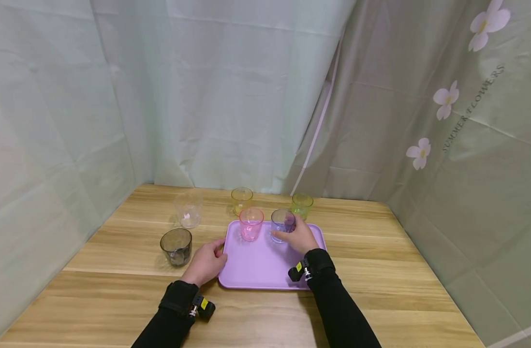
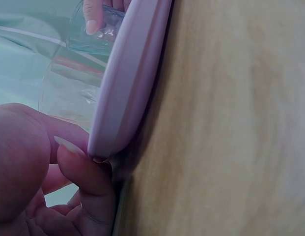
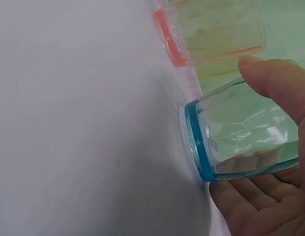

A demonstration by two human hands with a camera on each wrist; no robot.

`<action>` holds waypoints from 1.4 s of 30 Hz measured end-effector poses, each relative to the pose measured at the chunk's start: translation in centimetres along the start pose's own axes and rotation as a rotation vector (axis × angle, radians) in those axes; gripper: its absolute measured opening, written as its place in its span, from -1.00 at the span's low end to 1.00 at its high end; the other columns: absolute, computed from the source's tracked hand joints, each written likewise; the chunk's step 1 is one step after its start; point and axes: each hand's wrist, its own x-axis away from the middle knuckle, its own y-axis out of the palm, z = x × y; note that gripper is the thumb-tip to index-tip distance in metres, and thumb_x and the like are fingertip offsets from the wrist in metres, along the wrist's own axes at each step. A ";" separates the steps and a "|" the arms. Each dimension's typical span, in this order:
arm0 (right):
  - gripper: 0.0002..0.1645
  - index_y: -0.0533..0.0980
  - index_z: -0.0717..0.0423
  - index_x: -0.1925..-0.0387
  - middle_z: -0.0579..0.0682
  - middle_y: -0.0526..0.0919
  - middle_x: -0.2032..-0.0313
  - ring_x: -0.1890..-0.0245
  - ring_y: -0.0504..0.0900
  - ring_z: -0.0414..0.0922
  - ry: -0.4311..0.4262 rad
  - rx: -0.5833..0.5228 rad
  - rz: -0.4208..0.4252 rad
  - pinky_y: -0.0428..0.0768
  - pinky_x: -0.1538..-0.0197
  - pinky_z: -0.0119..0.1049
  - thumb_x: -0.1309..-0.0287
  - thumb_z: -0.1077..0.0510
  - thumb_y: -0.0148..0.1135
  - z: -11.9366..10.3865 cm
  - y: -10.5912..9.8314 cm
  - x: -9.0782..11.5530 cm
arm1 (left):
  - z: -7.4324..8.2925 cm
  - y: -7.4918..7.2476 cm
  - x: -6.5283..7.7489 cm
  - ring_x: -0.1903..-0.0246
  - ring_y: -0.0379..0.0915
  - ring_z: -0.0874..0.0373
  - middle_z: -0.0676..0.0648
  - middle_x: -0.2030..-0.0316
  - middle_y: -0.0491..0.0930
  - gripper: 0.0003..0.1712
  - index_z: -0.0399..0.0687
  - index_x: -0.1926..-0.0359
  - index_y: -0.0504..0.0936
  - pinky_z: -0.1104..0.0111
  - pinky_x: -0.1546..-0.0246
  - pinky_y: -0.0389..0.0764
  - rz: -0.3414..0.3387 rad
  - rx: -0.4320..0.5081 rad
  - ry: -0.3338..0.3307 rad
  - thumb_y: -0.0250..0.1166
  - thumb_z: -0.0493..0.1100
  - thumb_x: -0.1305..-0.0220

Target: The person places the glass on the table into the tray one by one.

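A clear blue cup [image 1: 279, 231] stands on the far part of a purple tray [image 1: 265, 270]. My right hand [image 1: 302, 237] grips this cup from the right, with the thumb on its near side; in the right wrist view the blue base [image 3: 199, 142] sits at the tray surface. To its left on the tray stands a pink cup [image 1: 251, 227], upright and apart from it. My left hand [image 1: 208, 261] holds the tray's left rim, with finger and thumb [image 2: 76, 157] at the edge in the left wrist view.
Beyond the tray stand a yellow cup [image 1: 242, 200] and a green cup [image 1: 302, 205]. Left of the tray are a dark grey cup [image 1: 177, 249] and a colourless cup [image 1: 189, 212]. Curtains [image 1: 230, 96] border the wooden table [image 1: 117, 280].
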 end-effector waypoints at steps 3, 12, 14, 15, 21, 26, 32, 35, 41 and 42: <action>-0.06 0.43 0.31 -0.41 0.28 0.65 -0.33 -0.34 0.63 0.20 0.000 -0.006 -0.002 0.53 -0.48 0.11 -0.17 -0.04 0.67 0.0 0.0 0.1 | 0.0 0.0 0.1 0.35 0.40 0.07 -0.09 0.32 0.46 -0.35 -0.35 -0.55 0.46 0.30 0.35 0.37 0.000 0.000 0.004 0.26 -0.24 -0.52; -0.03 0.43 0.29 -0.41 0.24 0.66 -0.33 -0.35 0.62 0.17 0.016 0.031 -0.010 0.52 -0.49 0.11 -0.16 -0.10 0.68 0.1 0.1 0.3 | -0.2 0.1 0.0 0.32 0.41 0.05 -0.10 0.30 0.46 -0.34 -0.36 -0.56 0.44 0.29 0.33 0.38 -0.006 0.000 -0.006 0.26 -0.24 -0.52; -0.02 0.43 0.28 -0.43 0.24 0.65 -0.33 -0.36 0.62 0.17 0.021 0.032 -0.011 0.52 -0.49 0.11 -0.16 -0.11 0.68 0.1 0.1 0.2 | -0.2 0.1 0.0 0.32 0.41 0.05 -0.11 0.30 0.46 -0.34 -0.35 -0.56 0.44 0.29 0.33 0.38 -0.007 0.001 -0.010 0.26 -0.24 -0.52; -0.01 0.42 0.28 -0.43 0.24 0.65 -0.34 -0.36 0.62 0.17 0.021 0.033 -0.010 0.52 -0.49 0.11 -0.16 -0.11 0.68 0.1 0.1 0.2 | -0.3 0.1 0.0 0.32 0.41 0.05 -0.11 0.30 0.46 -0.34 -0.35 -0.56 0.44 0.29 0.33 0.38 -0.007 0.002 -0.012 0.26 -0.24 -0.52; 0.00 0.41 0.27 -0.45 0.24 0.64 -0.35 -0.37 0.61 0.18 0.010 0.023 -0.014 0.51 -0.49 0.11 -0.15 -0.09 0.69 0.2 0.1 0.2 | -0.3 0.1 -0.1 0.31 0.41 0.05 -0.11 0.29 0.46 -0.33 -0.34 -0.57 0.44 0.30 0.32 0.37 -0.004 0.002 -0.017 0.26 -0.24 -0.52; 0.04 0.39 0.26 -0.46 0.26 0.64 -0.34 -0.40 0.59 0.21 0.005 0.028 -0.008 0.49 -0.52 0.13 -0.12 -0.09 0.70 0.1 -0.2 0.1 | -0.3 0.1 -0.1 0.32 0.41 0.05 -0.11 0.29 0.47 -0.34 -0.35 -0.57 0.43 0.30 0.33 0.37 -0.005 -0.001 -0.015 0.25 -0.24 -0.53; 0.21 0.28 0.27 -0.60 0.35 0.54 -0.46 -0.49 0.53 0.27 0.029 0.039 -0.012 0.46 -0.55 0.16 -0.12 -0.16 0.68 -0.6 -0.9 0.5 | -0.3 0.0 -0.1 0.34 0.40 0.06 -0.10 0.31 0.46 -0.33 -0.35 -0.56 0.44 0.30 0.34 0.37 -0.004 0.000 -0.007 0.25 -0.24 -0.51; 0.22 0.26 0.26 -0.62 0.33 0.51 -0.49 -0.50 0.52 0.26 0.030 0.024 -0.019 0.47 -0.55 0.14 -0.14 -0.16 0.67 -0.9 -1.1 0.6 | -0.4 0.0 -0.2 0.34 0.40 0.06 -0.10 0.31 0.46 -0.33 -0.36 -0.56 0.43 0.30 0.33 0.37 -0.004 0.004 -0.003 0.25 -0.24 -0.51; 0.18 0.27 0.25 -0.61 0.31 0.50 -0.50 -0.51 0.51 0.25 0.023 -0.026 -0.023 0.49 -0.55 0.13 -0.16 -0.12 0.68 -1.1 -1.5 0.8 | -0.5 0.1 -0.3 0.34 0.40 0.06 -0.10 0.32 0.45 -0.33 -0.37 -0.56 0.43 0.30 0.33 0.37 -0.002 0.002 0.005 0.24 -0.25 -0.51; 0.17 0.28 0.26 -0.60 0.32 0.50 -0.49 -0.51 0.51 0.25 0.019 -0.031 -0.022 0.49 -0.54 0.14 -0.16 -0.11 0.69 -1.1 -1.5 0.8 | -0.5 0.1 -0.3 0.34 0.40 0.06 -0.10 0.32 0.45 -0.33 -0.37 -0.56 0.43 0.30 0.34 0.37 -0.001 0.002 0.007 0.24 -0.25 -0.51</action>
